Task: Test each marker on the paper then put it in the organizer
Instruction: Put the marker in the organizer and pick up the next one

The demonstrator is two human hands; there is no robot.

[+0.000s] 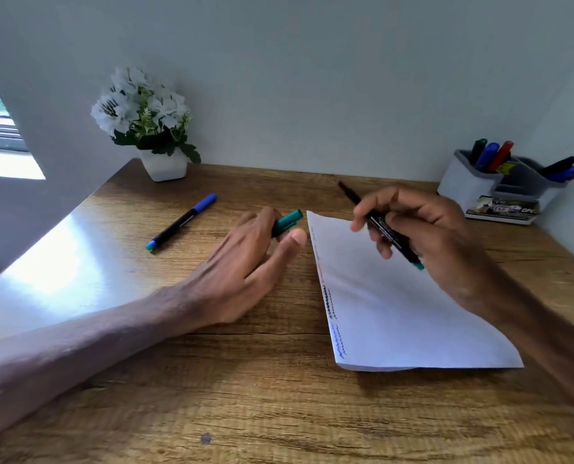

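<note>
My right hand [416, 226] grips a black-bodied green marker [384, 229] above the white paper [413, 316], its bare tip pointing away from me and its green end toward me. The marker's green cap [287, 222] is held in my left hand [245, 259], just left of the paper's far corner. Wavy test lines run down the paper's left edge. A capped blue marker [181, 222] lies on the wooden desk at the left. The grey organizer [463, 185] stands at the back right, holding several markers.
A white pot of white flowers [151, 128] stands at the back left against the wall. A window is at the far left. The wall corner hems in the organizer on the right. A small printed box [503, 209] sits at the organizer's front.
</note>
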